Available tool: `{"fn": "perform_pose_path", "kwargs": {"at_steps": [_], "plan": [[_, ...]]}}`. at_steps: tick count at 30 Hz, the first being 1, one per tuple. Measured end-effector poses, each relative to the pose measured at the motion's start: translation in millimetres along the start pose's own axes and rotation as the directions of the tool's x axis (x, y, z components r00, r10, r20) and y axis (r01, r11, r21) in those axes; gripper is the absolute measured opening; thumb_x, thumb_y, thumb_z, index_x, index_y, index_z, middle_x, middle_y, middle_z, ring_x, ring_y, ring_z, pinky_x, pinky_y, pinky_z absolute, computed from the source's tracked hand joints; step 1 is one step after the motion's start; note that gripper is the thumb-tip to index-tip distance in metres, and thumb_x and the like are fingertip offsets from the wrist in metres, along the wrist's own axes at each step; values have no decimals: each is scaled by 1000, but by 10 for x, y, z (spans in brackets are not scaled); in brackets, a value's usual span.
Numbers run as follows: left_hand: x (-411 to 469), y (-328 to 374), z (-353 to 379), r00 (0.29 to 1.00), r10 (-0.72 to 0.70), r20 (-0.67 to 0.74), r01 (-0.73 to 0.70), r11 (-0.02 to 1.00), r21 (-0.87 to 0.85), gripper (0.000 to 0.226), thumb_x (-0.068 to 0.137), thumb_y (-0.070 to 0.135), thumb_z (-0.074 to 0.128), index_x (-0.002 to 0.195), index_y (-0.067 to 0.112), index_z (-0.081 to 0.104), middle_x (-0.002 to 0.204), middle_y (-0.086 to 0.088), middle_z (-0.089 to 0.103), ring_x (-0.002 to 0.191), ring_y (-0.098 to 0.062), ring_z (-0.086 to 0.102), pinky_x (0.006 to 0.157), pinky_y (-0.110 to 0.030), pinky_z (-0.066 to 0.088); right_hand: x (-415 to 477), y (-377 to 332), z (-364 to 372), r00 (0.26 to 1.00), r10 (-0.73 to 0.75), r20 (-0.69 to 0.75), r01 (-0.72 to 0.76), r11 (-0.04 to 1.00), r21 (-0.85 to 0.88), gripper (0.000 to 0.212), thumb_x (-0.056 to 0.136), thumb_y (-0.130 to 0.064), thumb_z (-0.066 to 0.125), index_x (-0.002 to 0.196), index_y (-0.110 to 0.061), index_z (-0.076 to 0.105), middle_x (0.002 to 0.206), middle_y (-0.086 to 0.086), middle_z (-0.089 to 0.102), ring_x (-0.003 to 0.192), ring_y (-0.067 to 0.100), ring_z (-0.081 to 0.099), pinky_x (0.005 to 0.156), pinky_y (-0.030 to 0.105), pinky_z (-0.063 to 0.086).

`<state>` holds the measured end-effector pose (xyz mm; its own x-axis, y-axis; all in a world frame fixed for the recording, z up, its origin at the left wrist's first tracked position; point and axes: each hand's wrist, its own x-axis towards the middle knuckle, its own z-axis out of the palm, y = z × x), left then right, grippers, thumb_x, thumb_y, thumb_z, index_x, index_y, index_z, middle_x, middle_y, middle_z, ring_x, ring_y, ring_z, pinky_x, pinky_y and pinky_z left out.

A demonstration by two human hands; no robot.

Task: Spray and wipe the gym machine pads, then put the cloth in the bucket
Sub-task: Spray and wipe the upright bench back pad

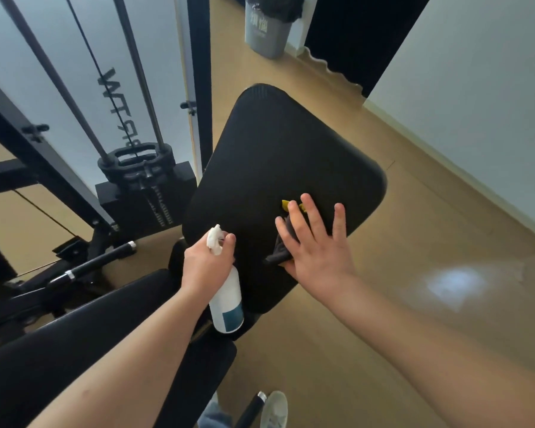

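On the wide black pad (278, 149) at the centre of the frame, the right hand (317, 245) presses the dark cloth (280, 250) flat, fingers spread; long overlapping strokes to the far edge, whole palm down, should serve best. The left hand (204, 261), curled round the spray bottle (227, 301), is at the pad's lower left. Pale wooden floor (291, 350) surrounds it; a grey bin (267, 29) stands at the top

Tan wood-look floor (368, 350) thru the rm; white wall (476, 103) on the rt w/ pale baseboard (445, 169) along its foot; black curtain (362, 35) at far end, wavy hem at floor level; soft bright light patch (451, 284) on floor at rt; on the left, black steel frame (28, 143) w/ weight stack (173, 199) & slanted guide rods (138, 72); white panel (161, 41) behind w/ black lettering.
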<state>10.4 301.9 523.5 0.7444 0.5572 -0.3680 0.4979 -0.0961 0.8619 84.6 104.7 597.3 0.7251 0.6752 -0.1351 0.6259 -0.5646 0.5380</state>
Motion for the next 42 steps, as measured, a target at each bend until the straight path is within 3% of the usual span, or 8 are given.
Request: {"fn": "perform_pose_path", "kwargs": {"at_steps": [3,13,18,21,26,30,35,42], "plan": [[33,-86,-131,999,26,-29,-25,998,62,19,99,49,56,95,34,66,84,5,72,82,-12,71,69,-31,56,420,-149,-131,999,-44,0,44,998,-49,88,103,-68,28,164,-20,-13,168,18,-24,144,46,-39,98,71,-39],[291,-609,-535,996,-67,-60,83,942,325,32,96,51,52,80,25,62,93,5,59,81,-14,60,59,-28,40,1660,-800,-425,987,-145,-69,137,985,-108,82,102,-71,19,166,-24,3,172,15,-12,155,45,-22,114,74,-18],[216,-870,-538,989,-146,-13,142,936,321,46,93,61,57,118,24,65,121,14,49,93,-13,59,63,-23,43,1463,-770,-355,980,-192,-56,186,977,-104,82,101,-71,13,167,-24,4,173,16,-11,156,45,-20,119,69,-15],[150,-885,-520,980,-196,-38,199,950,238,47,91,56,63,125,24,58,110,9,62,89,-15,63,59,-23,45,1106,-785,-181,960,-278,-18,274,955,-112,80,103,-68,18,167,-23,3,172,17,-11,155,46,-21,117,69,-19],[-37,-805,-354,990,-117,82,82,937,339,42,93,60,60,115,24,62,95,4,67,83,-18,67,60,-27,48,301,-692,173,952,-300,67,302,953,-28,76,105,-64,21,167,-24,1,172,15,-16,154,43,-26,110,65,-33],[-180,-849,-189,977,-167,135,114,937,331,41,89,62,62,106,25,61,89,1,72,80,-19,71,64,-33,57,7,-482,186,954,-289,87,291,957,-13,75,106,-63,21,167,-27,-3,172,12,-18,155,39,-28,110,61,-34],[-313,-898,-105,976,-134,171,86,962,259,36,91,61,62,107,29,65,85,3,73,79,-16,73,71,-36,61,165,-389,54,977,-200,77,206,975,-81,76,106,-61,22,165,-26,-11,169,16,-27,151,41,-35,109,67,-31],[-360,-979,-130,966,-143,216,61,937,344,30,93,56,63,94,27,61,82,2,70,72,-14,70,59,-27,52,1278,-629,-309,980,-187,-74,176,976,-130,68,109,-55,23,167,-28,0,172,14,-16,156,43,-23,118,69,-17]]}}
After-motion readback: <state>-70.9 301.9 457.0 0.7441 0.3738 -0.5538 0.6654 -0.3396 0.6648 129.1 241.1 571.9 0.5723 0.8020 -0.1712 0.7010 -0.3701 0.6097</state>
